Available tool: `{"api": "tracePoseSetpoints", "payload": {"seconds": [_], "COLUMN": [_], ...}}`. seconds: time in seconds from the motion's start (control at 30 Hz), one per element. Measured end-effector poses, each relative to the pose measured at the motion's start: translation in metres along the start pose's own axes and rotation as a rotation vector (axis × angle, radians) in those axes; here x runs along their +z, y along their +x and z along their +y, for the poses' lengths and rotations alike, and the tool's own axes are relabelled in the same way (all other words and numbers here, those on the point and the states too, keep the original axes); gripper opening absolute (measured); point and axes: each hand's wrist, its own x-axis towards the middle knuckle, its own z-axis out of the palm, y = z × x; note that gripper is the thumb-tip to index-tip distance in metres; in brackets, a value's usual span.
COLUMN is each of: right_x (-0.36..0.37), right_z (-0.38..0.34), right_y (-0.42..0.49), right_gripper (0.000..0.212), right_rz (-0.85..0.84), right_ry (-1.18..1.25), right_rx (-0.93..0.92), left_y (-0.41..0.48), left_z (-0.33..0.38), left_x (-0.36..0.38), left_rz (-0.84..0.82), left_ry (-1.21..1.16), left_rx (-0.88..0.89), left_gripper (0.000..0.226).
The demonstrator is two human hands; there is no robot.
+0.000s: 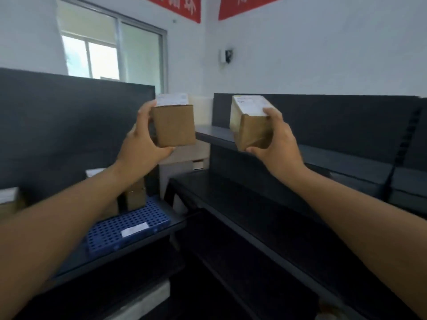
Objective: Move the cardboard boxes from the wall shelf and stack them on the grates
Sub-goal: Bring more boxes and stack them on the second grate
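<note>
My left hand [141,146] grips a small brown cardboard box [174,125] with a white label on top, held up in the air. My right hand [276,144] grips a second small cardboard box [251,125], tilted, also labelled on top. Both boxes hang in front of the dark wall shelf [323,155] on the right. Low on the left lies a blue perforated grate [129,229] on a dark shelf, with a cardboard box [135,196] standing on it, partly hidden by my left forearm.
A dark shelving back panel [69,125] rises on the left, with another box [9,202] at the far left edge. Light boxes [201,112] stand in the corner gap. Lower dark shelves [231,204] run along the right. A window is behind.
</note>
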Motion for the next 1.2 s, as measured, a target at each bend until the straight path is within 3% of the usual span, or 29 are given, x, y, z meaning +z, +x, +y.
{"api": "tracePoseSetpoints", "payload": {"seconds": [0.17,0.33,0.77,1.2], "right_x": [0.113,0.207,0.387,0.48], "right_z": [-0.026,-0.037,0.035,0.078], "right_y": [-0.014,-0.031,-0.082,-0.126], "right_gripper": [0.096,0.095,0.098,0.095], "right_rz": [-0.102,-0.206,-0.445,-0.641], "right_ry": [0.16,0.266,0.4,0.386], "right_rx": [0.019,0.022,0.13,0.091], "left_y": [-0.044,-0.093,-0.18,-0.222], "left_z": [-0.08,-0.135,-0.245,-0.307], "left_x": [-0.077,-0.099,-0.016,0.042], "left_rz": [0.042,0.057,-0.036,-0.006], "left_ry": [0.165,0.201,0.467,0.492], "left_rx": [-0.199,-0.327,-0.631,-0.822], "left_gripper": [0.108,0.112,0.11,0.111]}}
